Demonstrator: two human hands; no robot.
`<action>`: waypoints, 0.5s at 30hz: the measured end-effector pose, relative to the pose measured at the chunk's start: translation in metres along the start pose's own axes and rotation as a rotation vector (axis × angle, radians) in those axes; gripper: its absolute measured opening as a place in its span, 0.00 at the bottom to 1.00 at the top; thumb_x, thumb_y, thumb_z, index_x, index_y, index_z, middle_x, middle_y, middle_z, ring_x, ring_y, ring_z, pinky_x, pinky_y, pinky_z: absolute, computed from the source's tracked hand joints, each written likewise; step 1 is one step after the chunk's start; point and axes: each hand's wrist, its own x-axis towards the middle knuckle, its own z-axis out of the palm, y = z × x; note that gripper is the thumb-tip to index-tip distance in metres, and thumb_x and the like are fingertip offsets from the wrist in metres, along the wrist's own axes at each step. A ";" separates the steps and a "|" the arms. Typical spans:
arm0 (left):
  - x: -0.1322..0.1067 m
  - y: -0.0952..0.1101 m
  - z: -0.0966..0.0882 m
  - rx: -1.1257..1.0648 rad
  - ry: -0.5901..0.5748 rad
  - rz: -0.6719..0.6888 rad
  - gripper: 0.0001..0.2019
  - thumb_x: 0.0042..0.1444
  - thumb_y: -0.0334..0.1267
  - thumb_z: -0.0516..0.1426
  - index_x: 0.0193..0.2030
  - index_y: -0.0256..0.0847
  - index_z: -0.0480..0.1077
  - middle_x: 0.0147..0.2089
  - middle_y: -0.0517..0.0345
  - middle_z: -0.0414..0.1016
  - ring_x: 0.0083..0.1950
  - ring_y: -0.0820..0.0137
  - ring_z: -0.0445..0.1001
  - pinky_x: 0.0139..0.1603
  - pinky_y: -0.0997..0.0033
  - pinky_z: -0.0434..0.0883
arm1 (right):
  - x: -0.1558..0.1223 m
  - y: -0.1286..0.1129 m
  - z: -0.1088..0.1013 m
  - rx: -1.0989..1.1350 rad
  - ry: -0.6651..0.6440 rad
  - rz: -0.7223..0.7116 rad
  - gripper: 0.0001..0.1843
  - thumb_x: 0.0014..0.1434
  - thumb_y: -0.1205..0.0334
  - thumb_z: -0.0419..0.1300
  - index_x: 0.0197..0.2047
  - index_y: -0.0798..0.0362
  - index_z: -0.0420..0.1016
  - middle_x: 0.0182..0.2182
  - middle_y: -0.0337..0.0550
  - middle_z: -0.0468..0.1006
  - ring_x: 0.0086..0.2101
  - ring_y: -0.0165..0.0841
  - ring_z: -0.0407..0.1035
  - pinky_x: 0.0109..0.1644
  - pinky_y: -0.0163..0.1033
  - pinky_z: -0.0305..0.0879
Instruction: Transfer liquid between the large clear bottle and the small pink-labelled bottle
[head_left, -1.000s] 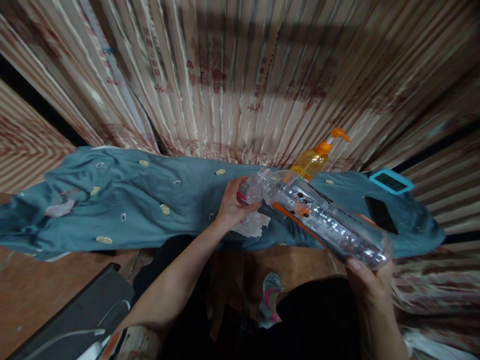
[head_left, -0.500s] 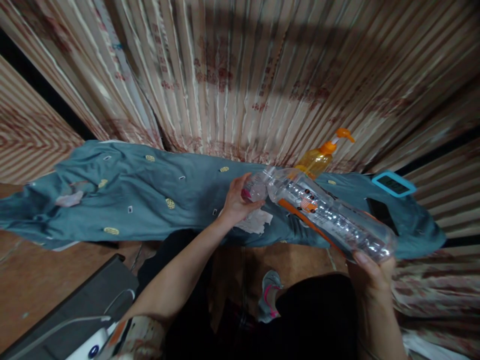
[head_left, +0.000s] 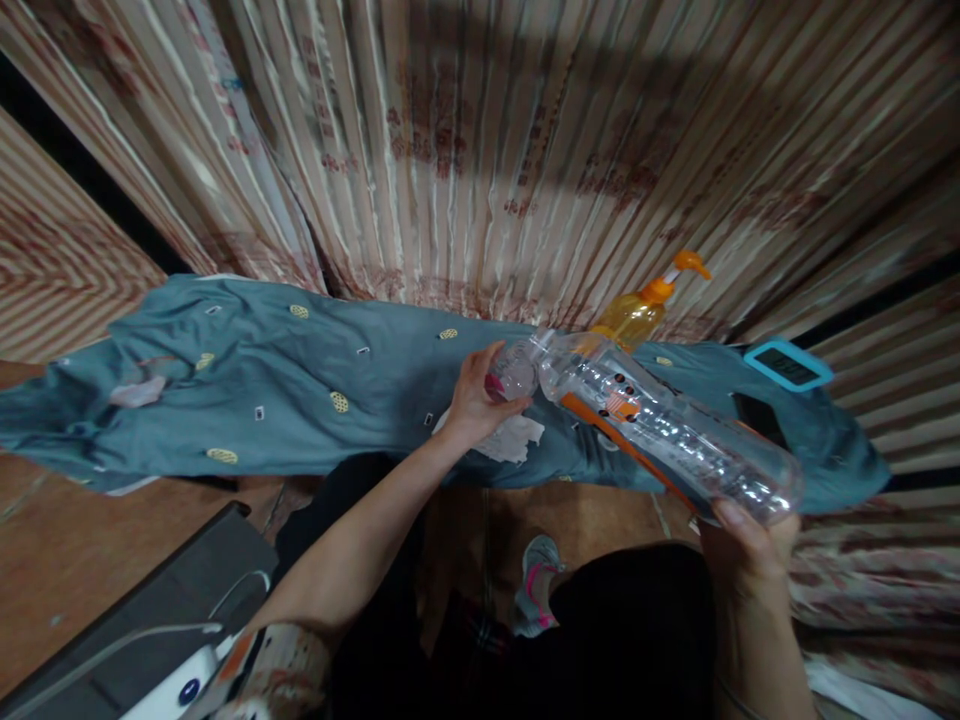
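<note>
My right hand (head_left: 750,545) is closed around the base of a large clear plastic bottle (head_left: 675,430) with an orange label strip. The bottle is tilted, its neck pointing left and up. At its mouth, my left hand (head_left: 480,400) is wrapped around a small clear cup (head_left: 514,370) with a pink mark on it. The bottle's mouth meets the cup's rim or sits right at it; I cannot tell which. Whether liquid runs between them is not clear. Below the cup, a crumpled white tissue (head_left: 514,438) lies on the cloth.
A teal patterned cloth (head_left: 390,375) covers the narrow table. An orange pump bottle (head_left: 634,318) stands behind the clear bottle. To the right lie a blue-framed digital clock (head_left: 787,366) and a dark phone (head_left: 759,420). A pleated curtain (head_left: 480,150) hangs behind.
The large bottle has shifted very slightly to the right at its base, along with my right hand. My left hand and the cup stay almost where they were.
</note>
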 end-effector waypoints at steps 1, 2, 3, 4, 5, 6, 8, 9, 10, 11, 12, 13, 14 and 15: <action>0.000 0.000 0.000 -0.002 0.001 -0.001 0.45 0.44 0.43 0.79 0.69 0.47 0.70 0.64 0.46 0.78 0.64 0.51 0.78 0.69 0.46 0.75 | -0.001 0.000 -0.001 -0.004 -0.006 0.002 0.47 0.42 0.46 0.78 0.66 0.47 0.77 0.59 0.52 0.80 0.54 0.53 0.79 0.68 0.68 0.71; 0.000 0.000 0.000 -0.004 0.001 -0.002 0.45 0.44 0.43 0.79 0.69 0.47 0.70 0.64 0.46 0.78 0.65 0.51 0.78 0.69 0.45 0.75 | -0.001 -0.001 -0.002 -0.008 -0.010 0.004 0.47 0.43 0.46 0.78 0.66 0.47 0.77 0.60 0.52 0.80 0.56 0.53 0.78 0.70 0.69 0.68; 0.000 0.001 0.001 -0.006 0.001 -0.003 0.45 0.44 0.43 0.79 0.69 0.46 0.70 0.64 0.46 0.78 0.65 0.51 0.78 0.69 0.45 0.74 | -0.002 -0.001 -0.003 -0.013 -0.012 0.003 0.47 0.43 0.46 0.78 0.66 0.47 0.77 0.60 0.52 0.80 0.57 0.54 0.78 0.72 0.69 0.66; 0.001 0.001 0.001 -0.009 0.002 -0.004 0.45 0.44 0.43 0.79 0.69 0.46 0.70 0.64 0.46 0.78 0.65 0.51 0.78 0.70 0.44 0.74 | -0.003 -0.001 -0.003 -0.017 -0.011 0.000 0.48 0.43 0.46 0.78 0.67 0.47 0.76 0.61 0.52 0.80 0.58 0.54 0.77 0.73 0.68 0.64; 0.001 0.001 0.001 -0.009 0.002 -0.004 0.45 0.44 0.42 0.79 0.69 0.47 0.70 0.65 0.46 0.77 0.65 0.51 0.78 0.70 0.44 0.74 | -0.003 -0.001 -0.004 -0.021 -0.009 -0.004 0.48 0.43 0.46 0.78 0.67 0.47 0.76 0.61 0.52 0.80 0.58 0.54 0.77 0.74 0.68 0.63; 0.001 0.001 0.002 -0.008 0.003 -0.004 0.45 0.43 0.42 0.79 0.69 0.47 0.70 0.65 0.46 0.77 0.65 0.50 0.78 0.70 0.44 0.74 | -0.004 -0.001 -0.004 -0.024 -0.008 -0.006 0.49 0.43 0.46 0.78 0.68 0.47 0.76 0.61 0.52 0.80 0.58 0.55 0.77 0.74 0.68 0.63; 0.002 0.001 0.002 0.001 0.003 -0.005 0.46 0.42 0.42 0.80 0.69 0.47 0.70 0.65 0.46 0.77 0.65 0.50 0.78 0.70 0.44 0.74 | -0.005 -0.002 -0.004 -0.031 -0.011 -0.006 0.50 0.43 0.46 0.78 0.69 0.47 0.75 0.63 0.53 0.80 0.59 0.55 0.77 0.73 0.68 0.64; 0.002 0.002 0.002 0.005 0.001 -0.005 0.46 0.42 0.42 0.80 0.69 0.47 0.70 0.65 0.46 0.77 0.66 0.50 0.78 0.70 0.44 0.74 | -0.005 -0.002 -0.004 -0.035 -0.014 -0.006 0.50 0.43 0.46 0.78 0.69 0.47 0.75 0.63 0.53 0.79 0.59 0.55 0.77 0.73 0.68 0.64; 0.002 0.002 0.001 0.010 -0.001 -0.005 0.46 0.43 0.42 0.79 0.69 0.46 0.70 0.65 0.46 0.77 0.66 0.50 0.77 0.70 0.44 0.74 | -0.005 -0.003 -0.004 -0.038 -0.017 -0.008 0.49 0.44 0.45 0.77 0.69 0.47 0.75 0.63 0.53 0.79 0.59 0.55 0.77 0.73 0.67 0.65; 0.002 0.003 0.001 0.013 -0.004 -0.004 0.46 0.43 0.42 0.79 0.69 0.46 0.70 0.65 0.46 0.77 0.66 0.50 0.77 0.70 0.44 0.74 | -0.006 -0.003 -0.005 -0.041 -0.020 -0.012 0.49 0.44 0.45 0.77 0.69 0.47 0.75 0.63 0.53 0.79 0.59 0.54 0.77 0.73 0.66 0.65; 0.002 0.003 0.001 0.014 -0.006 -0.003 0.45 0.43 0.41 0.79 0.69 0.46 0.70 0.65 0.46 0.77 0.66 0.50 0.77 0.70 0.44 0.74 | -0.006 -0.004 -0.005 -0.045 -0.024 -0.016 0.49 0.44 0.46 0.77 0.69 0.47 0.75 0.63 0.53 0.79 0.59 0.53 0.77 0.72 0.65 0.65; 0.002 0.003 0.001 0.015 -0.007 0.000 0.45 0.44 0.41 0.79 0.69 0.46 0.70 0.65 0.46 0.77 0.66 0.50 0.77 0.70 0.45 0.74 | -0.006 -0.004 -0.006 -0.049 -0.026 -0.021 0.49 0.45 0.46 0.77 0.69 0.47 0.76 0.62 0.52 0.80 0.58 0.52 0.77 0.72 0.63 0.66; 0.002 0.003 0.001 0.017 -0.007 0.003 0.45 0.44 0.41 0.79 0.69 0.46 0.70 0.65 0.46 0.77 0.66 0.50 0.77 0.70 0.45 0.74 | -0.005 -0.004 -0.006 -0.058 -0.029 -0.028 0.48 0.45 0.46 0.77 0.69 0.47 0.76 0.61 0.52 0.80 0.57 0.52 0.78 0.72 0.62 0.66; 0.002 0.003 0.001 0.019 -0.007 0.006 0.45 0.44 0.41 0.79 0.70 0.46 0.70 0.65 0.46 0.77 0.66 0.50 0.77 0.70 0.45 0.74 | -0.005 -0.004 -0.007 -0.066 -0.030 -0.034 0.49 0.45 0.46 0.77 0.69 0.47 0.75 0.61 0.52 0.80 0.56 0.51 0.78 0.71 0.62 0.67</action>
